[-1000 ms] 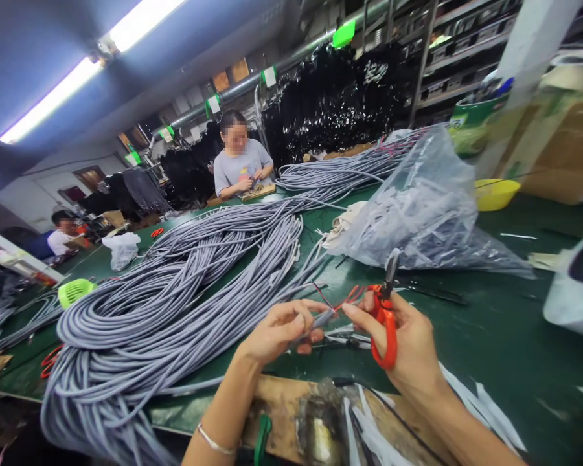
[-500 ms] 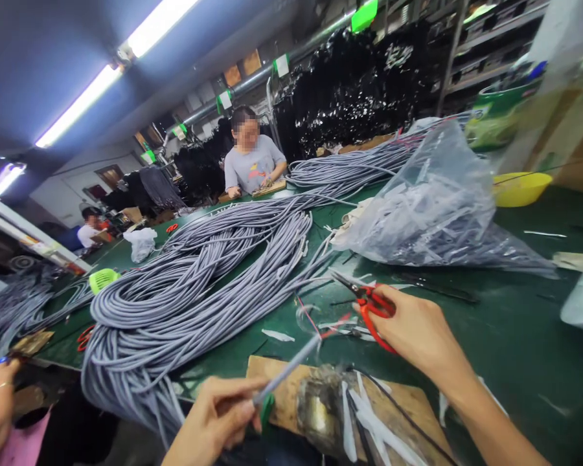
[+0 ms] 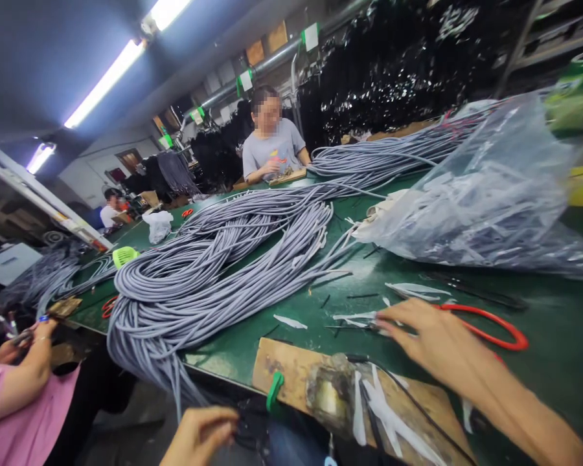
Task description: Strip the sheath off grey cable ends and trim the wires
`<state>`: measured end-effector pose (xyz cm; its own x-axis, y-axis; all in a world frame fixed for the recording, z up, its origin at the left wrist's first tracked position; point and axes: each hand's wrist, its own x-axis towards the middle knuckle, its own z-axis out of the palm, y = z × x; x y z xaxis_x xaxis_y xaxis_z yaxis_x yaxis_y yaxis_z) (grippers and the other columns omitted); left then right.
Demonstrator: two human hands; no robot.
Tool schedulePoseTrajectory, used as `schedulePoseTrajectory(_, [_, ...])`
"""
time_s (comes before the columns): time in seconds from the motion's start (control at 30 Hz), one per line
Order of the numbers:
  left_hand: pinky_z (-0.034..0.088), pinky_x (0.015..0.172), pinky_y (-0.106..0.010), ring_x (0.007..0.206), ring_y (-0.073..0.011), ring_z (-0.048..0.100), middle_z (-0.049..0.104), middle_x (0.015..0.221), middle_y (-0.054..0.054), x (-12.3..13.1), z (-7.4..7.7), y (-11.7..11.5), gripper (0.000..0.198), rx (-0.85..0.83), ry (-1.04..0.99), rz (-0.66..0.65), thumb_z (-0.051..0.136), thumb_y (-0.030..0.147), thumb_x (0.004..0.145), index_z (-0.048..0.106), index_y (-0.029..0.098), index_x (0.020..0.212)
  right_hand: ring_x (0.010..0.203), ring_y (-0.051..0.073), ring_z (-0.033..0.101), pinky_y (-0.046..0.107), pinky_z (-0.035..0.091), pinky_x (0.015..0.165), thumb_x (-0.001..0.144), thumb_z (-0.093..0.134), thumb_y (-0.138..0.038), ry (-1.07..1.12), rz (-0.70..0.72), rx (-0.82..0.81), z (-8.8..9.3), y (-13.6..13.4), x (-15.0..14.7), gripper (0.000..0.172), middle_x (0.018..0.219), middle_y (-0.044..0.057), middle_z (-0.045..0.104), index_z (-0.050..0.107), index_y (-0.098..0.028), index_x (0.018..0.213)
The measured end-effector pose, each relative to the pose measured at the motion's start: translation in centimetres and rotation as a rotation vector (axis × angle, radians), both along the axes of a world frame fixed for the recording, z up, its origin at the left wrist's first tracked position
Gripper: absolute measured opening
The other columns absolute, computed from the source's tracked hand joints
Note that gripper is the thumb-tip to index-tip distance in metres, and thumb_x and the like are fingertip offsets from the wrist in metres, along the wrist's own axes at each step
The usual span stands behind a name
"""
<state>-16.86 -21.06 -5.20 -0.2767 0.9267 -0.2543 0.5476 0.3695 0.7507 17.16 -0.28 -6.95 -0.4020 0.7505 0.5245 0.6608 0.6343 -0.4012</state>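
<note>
My left hand is low at the table's front edge, loosely curled with fingers a little apart and no cable in it. Over the tabletop my right hand reaches left, thumb and fingers drawn together at a thin metal tool among white plastic strips; exactly what they grip is hidden. The red handle of a cutting tool shows beside the back of this hand; whether it rests on the table I cannot tell. Between my hands lies a wooden board with a grimy metal pot and a green clip.
Grey cable coils cover the table's left and middle. A clear plastic bag of whitish pieces stands at right. A co-worker sits across the table; another in pink works at left. Red scissors lie by the coils.
The grey cable end with red wire has left my left hand, which has dropped lower. My right hand has moved down to the tabletop, and the red handle now sits behind its fingers. The view has shifted right.
</note>
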Motion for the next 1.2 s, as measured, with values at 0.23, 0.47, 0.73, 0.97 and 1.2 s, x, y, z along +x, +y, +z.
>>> schedulePoseTrajectory(0.23, [0.044, 0.084, -0.039, 0.090, -0.0246, 0.060, 0.067, 0.097, -0.011, 3.5, 3.7, 13.0, 0.032, 0.637, 0.539, -0.005, 0.060, 0.027, 0.073, 0.067, 0.020, 0.104, 0.059, 0.020, 0.055, 0.028, 0.040, 0.053, 0.066, 0.045, -0.004, -0.098, 0.126, -0.014, 0.0, 0.2, -4.5, 0.024, 0.054, 0.003, 0.055, 0.046, -0.022, 0.050])
schedulePoseTrajectory(0.47, [0.046, 0.062, -0.026, 0.063, -0.0171, 0.059, 0.067, 0.067, -0.006, 2.2, 8.2, 16.3, 0.027, 0.631, 0.425, 0.027, 0.052, 0.030, 0.078, 0.072, 0.012, 0.079, 0.044, 0.013, 0.051, 0.022, 0.038, 0.046, 0.069, 0.034, -0.001, 0.033, 0.023, -0.079, 1.5, 1.7, -4.7, 0.023, 0.050, -0.002, 0.052, 0.047, -0.020, 0.068])
schedulePoseTrajectory(0.73, [0.026, 0.039, -0.018, 0.041, -0.0064, 0.032, 0.053, 0.056, 0.002, 6.1, 12.7, 16.2, 0.038, 0.752, 0.071, -0.169, 0.051, 0.031, 0.081, 0.064, 0.011, 0.111, 0.037, 0.010, 0.036, 0.023, 0.030, 0.039, 0.078, 0.048, -0.044, 0.536, -0.105, -0.171, 4.3, 0.6, -4.1, 0.029, 0.042, -0.006, 0.034, 0.056, -0.020, 0.065])
schedulePoseTrajectory(0.97, [0.037, 0.053, -0.022, 0.054, -0.0123, 0.049, 0.057, 0.058, -0.002, 15.9, 8.2, 18.9, 0.019, 0.676, 0.204, -0.703, 0.056, 0.020, 0.081, 0.073, 0.015, 0.089, 0.038, 0.005, 0.030, 0.020, 0.020, 0.035, 0.063, 0.066, -0.055, 1.002, 0.042, -0.536, 5.1, -0.4, -2.9, 0.040, 0.049, -0.002, 0.050, 0.067, -0.015, 0.069])
schedulePoseTrajectory(1.2, [0.044, 0.062, -0.023, 0.066, -0.0147, 0.057, 0.063, 0.073, -0.005, 16.9, 6.8, 19.3, 0.022, 0.708, 0.151, -0.702, 0.054, 0.012, 0.079, 0.070, 0.016, 0.094, 0.037, 0.000, 0.025, 0.016, 0.014, 0.036, 0.042, 0.081, -0.049, 1.459, -0.074, -0.696, 5.5, -0.2, -2.5, 0.044, 0.046, -0.004, 0.050, 0.068, -0.015, 0.066])
